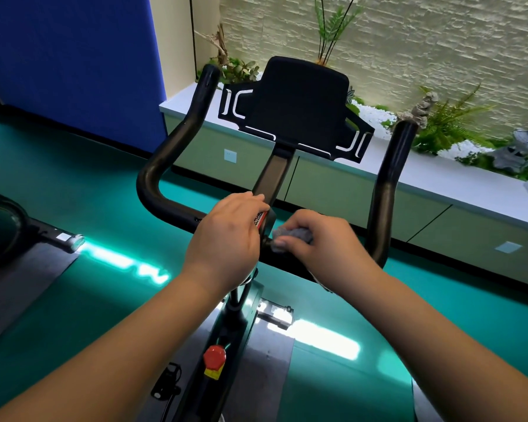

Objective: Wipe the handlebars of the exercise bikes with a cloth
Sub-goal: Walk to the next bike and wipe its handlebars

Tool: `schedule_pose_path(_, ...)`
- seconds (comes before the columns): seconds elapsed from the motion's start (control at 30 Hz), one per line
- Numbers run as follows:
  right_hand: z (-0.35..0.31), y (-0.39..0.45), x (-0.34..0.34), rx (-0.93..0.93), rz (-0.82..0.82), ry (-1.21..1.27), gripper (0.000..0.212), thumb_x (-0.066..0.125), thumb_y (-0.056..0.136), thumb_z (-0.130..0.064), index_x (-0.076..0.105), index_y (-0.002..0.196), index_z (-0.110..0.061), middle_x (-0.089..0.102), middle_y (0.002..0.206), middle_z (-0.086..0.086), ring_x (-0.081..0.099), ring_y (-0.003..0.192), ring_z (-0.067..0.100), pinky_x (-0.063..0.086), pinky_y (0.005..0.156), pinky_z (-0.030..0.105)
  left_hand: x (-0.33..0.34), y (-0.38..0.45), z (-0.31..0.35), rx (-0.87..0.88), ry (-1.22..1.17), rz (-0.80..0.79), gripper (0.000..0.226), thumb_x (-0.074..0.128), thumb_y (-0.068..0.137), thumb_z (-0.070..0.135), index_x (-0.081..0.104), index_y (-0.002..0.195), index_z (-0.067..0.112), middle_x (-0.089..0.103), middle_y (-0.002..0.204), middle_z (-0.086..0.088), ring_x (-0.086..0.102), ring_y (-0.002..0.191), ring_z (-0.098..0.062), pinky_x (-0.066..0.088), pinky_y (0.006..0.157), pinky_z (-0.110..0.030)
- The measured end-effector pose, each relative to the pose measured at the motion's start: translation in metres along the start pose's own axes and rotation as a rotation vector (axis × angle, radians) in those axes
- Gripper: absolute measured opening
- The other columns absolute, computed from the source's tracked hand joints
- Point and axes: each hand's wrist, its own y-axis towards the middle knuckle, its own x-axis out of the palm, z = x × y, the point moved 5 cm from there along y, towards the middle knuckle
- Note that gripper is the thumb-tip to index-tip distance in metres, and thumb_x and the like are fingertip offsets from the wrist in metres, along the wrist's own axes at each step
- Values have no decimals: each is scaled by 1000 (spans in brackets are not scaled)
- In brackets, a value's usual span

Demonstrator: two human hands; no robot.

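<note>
Head view, count: two of my hands, one cloth, one bike in front of me and part of a second bike [28, 229] at the far left edge
Handlebars [153, 181]: one black bar, its cross part running under both my hands, with two horns rising on the left and right toward the far wall
Tablet holder [296, 108]: one black plate on the centre stem, between the two horns
Left hand [226, 236]: my fingers are curled over the cross bar just left of the stem, gripping it
Right hand [320, 242]: my fingers are bunched round the cloth, pressing it onto the bar just right of the stem
Cloth [293, 234]: small, grey, crumpled, near the centre of the handlebars, touching my left hand's knuckles or very nearly
Knob [214, 359]: one red knob on the frame below, near me
Floor [104, 190]: green, with bright glare streaks
Planter ledge [439, 178]: one, far side, with ferns and stones
Hidden: most of the cloth sits inside my fist; the red label on the stem is too covered to read; the second bike is cut off by the frame edge
</note>
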Motion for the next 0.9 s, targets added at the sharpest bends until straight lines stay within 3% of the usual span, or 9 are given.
schedule_pose_path(0.17,6,3,-9,65,-169,-77,20,70,78,-46,53,74,-36,63,77,-4,61,70,20,51,63,32,1,0,0,3,-1,-10,47,28,85,19,65,113,11,65,120,-3,53,120,-20,39,103,-32)
schedule_pose_path(0.27,24,6,-15,154,-270,-63,15,66,83,-45,59,77,-32,70,76,-3,67,74,18,55,69,33,1,0,0,-7,1,-2,46,29,84,17,65,113,11,65,119,-2,53,120,-20,38,103,-31)
schedule_pose_path(0.4,19,32,8,121,-362,-52,24,60,88,-43,64,85,-20,69,79,-1,64,80,17,48,75,27,0,0,-1,-9,5,1,49,28,83,21,66,112,11,65,120,-1,53,120,-19,35,103,-27)
schedule_pose_path(0.6,37,35,0,103,-594,-197,26,53,89,-51,64,88,-27,66,88,-5,59,86,12,46,86,31,-1,0,2,-5,3,-6,49,28,84,20,66,113,11,66,119,-2,55,118,-20,36,102,-28)
schedule_pose_path(0.8,22,47,19,31,-540,-50,17,54,91,-44,61,84,-30,60,78,-11,52,72,0,40,68,15,-2,0,1,-13,3,12,48,29,82,19,67,110,11,66,118,-2,55,117,-19,35,101,-25)
schedule_pose_path(0.9,26,44,13,19,-576,-50,15,56,91,-42,62,85,-30,63,83,-10,54,76,1,43,75,20,-2,0,1,-11,1,13,46,30,83,18,67,110,11,66,118,-1,54,117,-18,32,102,-21)
